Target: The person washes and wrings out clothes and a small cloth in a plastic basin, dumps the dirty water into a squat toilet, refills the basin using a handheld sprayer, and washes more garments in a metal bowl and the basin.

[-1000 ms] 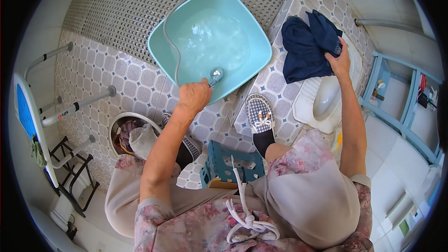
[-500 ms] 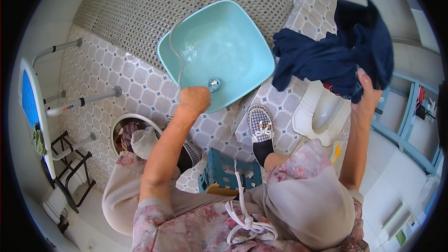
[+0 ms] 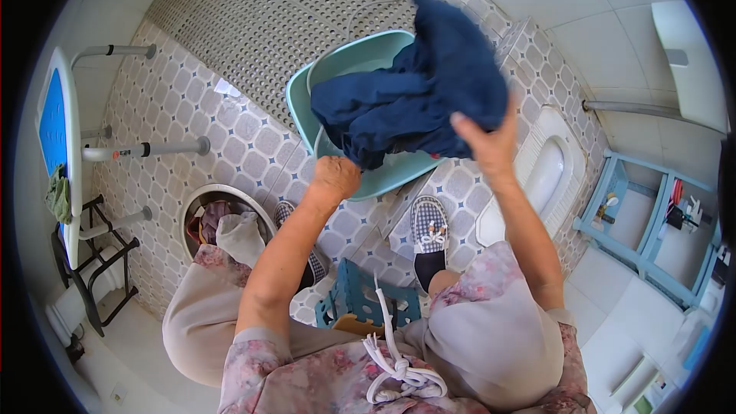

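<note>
A dark blue garment (image 3: pixel 406 96) hangs over the light teal basin (image 3: pixel 307 126) and covers most of its opening. My right hand (image 3: pixel 494 138) grips the garment's right side, slightly blurred by motion. At the basin's near left rim, my left hand (image 3: pixel 336 178) is closed around the shower head's handle; the shower head itself is hidden under the cloth. The grey hose (image 3: pixel 313 77) runs along the basin's left side.
A metal bowl with clothes (image 3: pixel 222 218) is by my left foot. A teal step stool (image 3: pixel 368 299) sits between my legs. The squat toilet (image 3: pixel 540 169) and a blue shelf (image 3: pixel 648 230) are at right, a white-and-blue seat (image 3: pixel 61 153) at left.
My right hand has lifted the dark blue garment from beside the squat toilet and carried it left over the basin. My left hand has kept hold at the basin rim. The view has shifted.
</note>
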Demonstrator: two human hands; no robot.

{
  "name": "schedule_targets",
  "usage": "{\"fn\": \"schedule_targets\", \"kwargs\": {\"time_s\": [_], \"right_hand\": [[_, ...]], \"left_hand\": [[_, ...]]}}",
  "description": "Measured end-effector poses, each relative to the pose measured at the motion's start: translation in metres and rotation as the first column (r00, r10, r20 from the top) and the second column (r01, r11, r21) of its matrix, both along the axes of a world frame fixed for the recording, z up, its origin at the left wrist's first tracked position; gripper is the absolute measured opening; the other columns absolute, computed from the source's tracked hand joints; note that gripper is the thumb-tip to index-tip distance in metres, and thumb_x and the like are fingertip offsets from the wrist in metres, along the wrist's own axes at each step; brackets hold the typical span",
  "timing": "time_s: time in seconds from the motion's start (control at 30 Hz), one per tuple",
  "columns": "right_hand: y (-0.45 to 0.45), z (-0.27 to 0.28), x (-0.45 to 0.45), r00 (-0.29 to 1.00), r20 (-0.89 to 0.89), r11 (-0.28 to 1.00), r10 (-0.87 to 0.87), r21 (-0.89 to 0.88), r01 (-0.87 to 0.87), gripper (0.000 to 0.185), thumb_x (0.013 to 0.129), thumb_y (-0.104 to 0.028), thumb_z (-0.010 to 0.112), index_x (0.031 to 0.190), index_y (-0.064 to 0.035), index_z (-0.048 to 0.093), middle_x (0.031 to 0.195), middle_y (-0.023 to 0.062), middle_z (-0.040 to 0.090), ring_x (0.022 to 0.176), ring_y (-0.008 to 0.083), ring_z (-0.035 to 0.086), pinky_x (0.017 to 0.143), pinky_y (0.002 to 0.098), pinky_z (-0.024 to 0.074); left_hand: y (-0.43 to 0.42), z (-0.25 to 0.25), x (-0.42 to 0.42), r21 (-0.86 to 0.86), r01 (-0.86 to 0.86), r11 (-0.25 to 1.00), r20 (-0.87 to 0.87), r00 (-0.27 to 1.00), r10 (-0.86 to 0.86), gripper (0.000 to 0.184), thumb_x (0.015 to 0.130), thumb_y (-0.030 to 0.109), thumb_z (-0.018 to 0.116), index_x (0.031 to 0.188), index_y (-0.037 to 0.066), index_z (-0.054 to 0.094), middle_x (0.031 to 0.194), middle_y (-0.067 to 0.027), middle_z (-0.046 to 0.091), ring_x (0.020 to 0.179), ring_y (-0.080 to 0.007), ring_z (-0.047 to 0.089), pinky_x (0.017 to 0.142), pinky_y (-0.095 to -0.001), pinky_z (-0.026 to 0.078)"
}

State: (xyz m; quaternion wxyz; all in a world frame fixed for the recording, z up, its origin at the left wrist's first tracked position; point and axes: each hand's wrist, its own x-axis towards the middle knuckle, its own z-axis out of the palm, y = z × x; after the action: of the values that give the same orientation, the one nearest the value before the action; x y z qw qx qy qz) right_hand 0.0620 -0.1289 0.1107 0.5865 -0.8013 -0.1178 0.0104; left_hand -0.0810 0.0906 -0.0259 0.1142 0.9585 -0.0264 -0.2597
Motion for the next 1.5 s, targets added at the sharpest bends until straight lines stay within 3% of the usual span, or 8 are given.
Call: {"fn": "schedule_targets", "kwargs": {"time_s": [0.13, 0.23, 0.37, 0.53, 0.8, 1.27, 1.33, 1.5], "right_hand": [[0.010, -0.076, -0.004, 0.927, 0.141, 0.873, 0.346, -0.409, -0.264, 0.070, 0.058, -0.008, 0.082, 0.121, -0.0124, 0.051, 0.120, 0.0144, 0.054, 0.112, 0.0372, 0.053, 0.096, 0.0439, 0.0428], [0.014, -0.101, -0.012, 0.853, 0.000, 0.477, 0.522, -0.829, -0.291, 0.068, 0.058, -0.011, 0.082, 0.119, -0.0175, 0.053, 0.125, 0.0126, 0.050, 0.120, 0.0371, 0.046, 0.096, 0.0474, 0.0398], [0.030, -0.105, -0.010, 0.807, -0.100, 0.324, 0.582, -0.882, -0.343, 0.079, 0.057, -0.017, 0.085, 0.126, -0.0217, 0.049, 0.138, 0.0168, 0.036, 0.126, 0.0433, 0.039, 0.094, 0.0544, 0.0378], [0.043, -0.110, 0.006, 0.691, -0.353, 0.018, 0.630, -0.884, -0.468, 0.102, 0.066, -0.065, 0.075, 0.149, -0.0275, 0.030, 0.150, 0.0210, 0.027, 0.117, 0.0438, 0.047, 0.083, 0.0569, 0.0446], [0.100, -0.143, 0.041, 0.710, -0.523, -0.168, 0.472, -0.844, -0.510, 0.096, 0.068, -0.072, 0.069, 0.141, -0.0194, 0.035, 0.147, 0.0258, 0.034, 0.113, 0.0423, 0.056, 0.081, 0.0573, 0.0514], [0.084, -0.133, 0.049, 0.705, -0.532, 0.075, 0.469, -0.772, -0.632, 0.099, 0.067, -0.060, 0.077, 0.146, -0.0208, 0.032, 0.142, 0.0230, 0.040, 0.126, 0.0433, 0.045, 0.100, 0.0558, 0.0407], [0.068, -0.117, 0.040, 0.726, -0.505, 0.197, 0.467, -0.741, -0.642, 0.086, 0.071, -0.051, 0.076, 0.144, -0.0204, 0.040, 0.142, 0.0177, 0.041, 0.130, 0.0390, 0.038, 0.101, 0.0560, 0.0361], [0.058, -0.095, 0.061, 0.814, 0.120, 0.641, 0.569, -0.684, -0.348, 0.054, 0.079, -0.038, 0.073, 0.125, -0.0129, 0.060, 0.129, 0.0134, 0.052, 0.114, 0.0345, 0.050, 0.096, 0.0480, 0.0407]], "left_hand": [[0.002, 0.004, 0.004, 0.005, 0.007, 1.000, -0.044, 0.999, -0.006, 0.033, 0.087, 0.034, 0.059, 0.092, 0.005, 0.072, 0.092, -0.0155, 0.072, 0.088, -0.0301, 0.071, 0.079, -0.0398, 0.054], [0.001, 0.002, 0.008, 0.016, 0.015, 1.000, -0.081, 0.997, -0.014, 0.034, 0.085, 0.035, 0.060, 0.090, 0.004, 0.073, 0.090, -0.0160, 0.072, 0.086, -0.0303, 0.071, 0.077, -0.0402, 0.054], [0.001, 0.009, 0.007, -0.010, 0.042, 0.999, -0.020, 0.999, -0.043, 0.033, 0.084, 0.035, 0.062, 0.084, 0.004, 0.073, 0.085, -0.0165, 0.072, 0.082, -0.0299, 0.071, 0.074, -0.0401, 0.055], [-0.001, -0.004, 0.007, 0.018, 0.057, 0.998, -0.024, 0.998, -0.056, 0.032, 0.081, 0.035, 0.064, 0.081, 0.004, 0.073, 0.080, -0.0159, 0.072, 0.078, -0.0298, 0.072, 0.070, -0.0398, 0.056], [-0.001, -0.004, 0.011, -0.034, 0.020, 0.999, -0.043, 0.999, -0.022, 0.024, 0.077, 0.029, 0.065, 0.079, 0.005, 0.072, 0.078, -0.0154, 0.071, 0.075, -0.0299, 0.071, 0.070, -0.0403, 0.056], [-0.016, 0.001, 0.003, 0.064, 0.015, 0.998, 0.216, 0.976, -0.029, 0.036, 0.082, 0.038, 0.066, 0.082, 0.003, 0.073, 0.084, -0.0173, 0.071, 0.080, -0.0315, 0.070, 0.075, -0.0413, 0.055], [-0.020, 0.016, 0.013, 0.057, -0.137, 0.989, 0.068, 0.989, 0.133, 0.042, 0.083, 0.043, 0.065, 0.081, 0.001, 0.073, 0.084, -0.0192, 0.070, 0.079, -0.0321, 0.070, 0.077, -0.0427, 0.055], [-0.022, 0.025, 0.030, 0.011, -0.323, 0.946, -0.073, 0.944, 0.323, 0.047, 0.086, 0.045, 0.063, 0.080, -0.001, 0.072, 0.083, -0.0227, 0.069, 0.080, -0.0347, 0.069, 0.078, -0.0455, 0.054]]}}
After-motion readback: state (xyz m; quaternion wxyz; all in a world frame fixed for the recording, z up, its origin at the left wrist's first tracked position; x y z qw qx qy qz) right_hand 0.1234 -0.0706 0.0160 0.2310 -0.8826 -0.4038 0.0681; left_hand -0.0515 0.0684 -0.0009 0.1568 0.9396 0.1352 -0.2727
